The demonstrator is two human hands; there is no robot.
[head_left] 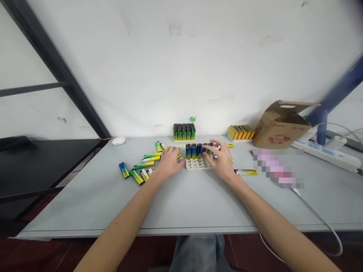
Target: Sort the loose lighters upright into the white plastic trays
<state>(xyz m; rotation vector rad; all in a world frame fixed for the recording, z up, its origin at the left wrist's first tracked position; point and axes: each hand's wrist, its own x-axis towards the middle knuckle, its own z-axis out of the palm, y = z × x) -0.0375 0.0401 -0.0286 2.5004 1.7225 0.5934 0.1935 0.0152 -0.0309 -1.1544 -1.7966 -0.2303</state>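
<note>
A white tray with round holes (pixel 195 164) lies in front of me, its front holes bare. Blue-and-yellow lighters (pixel 188 152) stand in its back part; one in the row leans a little. My right hand (pixel 222 160) reaches over the tray's right side, thumb and index finger closed about the upper part of a blue lighter (pixel 205 148); the fingers partly hide it. My left hand (pixel 170 161) hovers by the tray's left edge with fingers apart, holding nothing. Loose green-and-yellow lighters (pixel 144 165) lie left of it.
A full tray of green lighters (pixel 184 133) stands by the wall, and yellow lighters (pixel 241 133) fill another at the back right. Beside that is an open cardboard box (pixel 279 130). A power strip (pixel 326 154), a blurred pink item (pixel 273 170), a cable and a white case (pixel 118 141) lie around.
</note>
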